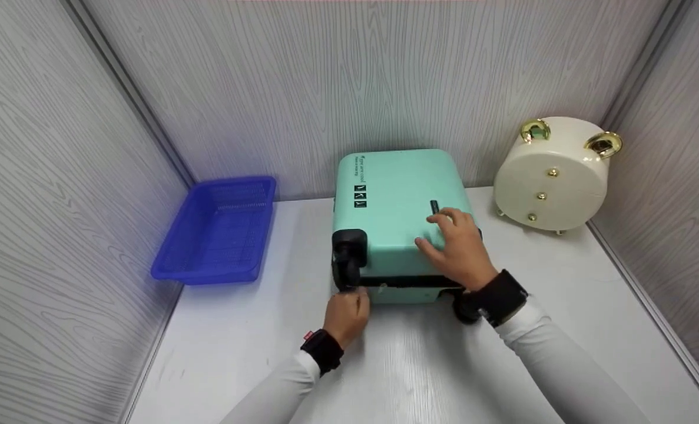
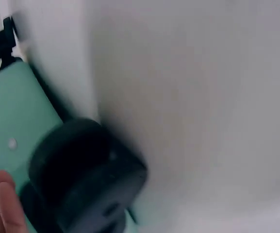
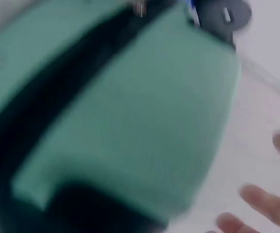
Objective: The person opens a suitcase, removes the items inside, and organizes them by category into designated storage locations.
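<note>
A mint-green suitcase (image 1: 399,200) lies flat on the white table, its wheeled end facing me. My left hand (image 1: 348,315), fingers bent, is at the lower left corner below a black caster wheel (image 1: 349,259). In the left wrist view the fingertips (image 2: 6,204) are bunched beside the wheel; whether they grip anything is hidden. My right hand (image 1: 458,250) is over the near right part of the suitcase, thumb and fingers spread, holding nothing. A black zipper band (image 1: 414,281) runs along the near side. The right wrist view is blurred, with separated fingers (image 3: 266,204) at its right edge.
A blue plastic basket (image 1: 214,235) stands on the left by the wall. At the back right is a round cream case (image 1: 555,176) with gold ear-shaped handles and gold knobs. Wood-grain panels (image 1: 302,88) enclose the table at the back and both sides.
</note>
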A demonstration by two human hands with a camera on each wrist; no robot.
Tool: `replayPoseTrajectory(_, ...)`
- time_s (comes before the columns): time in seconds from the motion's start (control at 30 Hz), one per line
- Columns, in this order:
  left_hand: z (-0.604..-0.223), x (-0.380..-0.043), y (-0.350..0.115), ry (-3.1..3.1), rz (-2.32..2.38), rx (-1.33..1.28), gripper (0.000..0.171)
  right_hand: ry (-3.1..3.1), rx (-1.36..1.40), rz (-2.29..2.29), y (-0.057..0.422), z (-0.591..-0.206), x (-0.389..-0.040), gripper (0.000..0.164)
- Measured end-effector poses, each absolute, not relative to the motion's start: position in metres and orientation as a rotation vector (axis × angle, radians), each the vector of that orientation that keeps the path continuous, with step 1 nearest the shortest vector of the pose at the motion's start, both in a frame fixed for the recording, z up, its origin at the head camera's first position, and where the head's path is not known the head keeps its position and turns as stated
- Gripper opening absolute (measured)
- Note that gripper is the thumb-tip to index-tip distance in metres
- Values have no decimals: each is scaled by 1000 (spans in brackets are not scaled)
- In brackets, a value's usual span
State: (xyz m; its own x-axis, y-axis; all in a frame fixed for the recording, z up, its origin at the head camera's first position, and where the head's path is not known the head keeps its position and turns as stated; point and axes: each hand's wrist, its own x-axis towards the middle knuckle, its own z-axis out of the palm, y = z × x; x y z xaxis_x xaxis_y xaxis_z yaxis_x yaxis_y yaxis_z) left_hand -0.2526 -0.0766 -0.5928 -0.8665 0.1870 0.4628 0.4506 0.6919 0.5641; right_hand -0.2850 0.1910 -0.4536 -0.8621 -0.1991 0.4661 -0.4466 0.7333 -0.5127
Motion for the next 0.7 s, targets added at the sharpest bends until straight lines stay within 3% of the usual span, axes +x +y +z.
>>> replayPoseTrajectory(0.13, -596, -249, -60, -2547, -918, -540, 25, -2760, 445, 733, 209, -442, -307, 68)
replayPoseTrajectory(0.47, -593, -253, -50, -2591, -856, -572, 24, -3188, 381, 697, 227, -450, -321, 117)
replayPoseTrajectory(0.7, -590, -252, -55, -2539, -799, -623, 38, -3156, 426, 753, 230, -463, -318, 119)
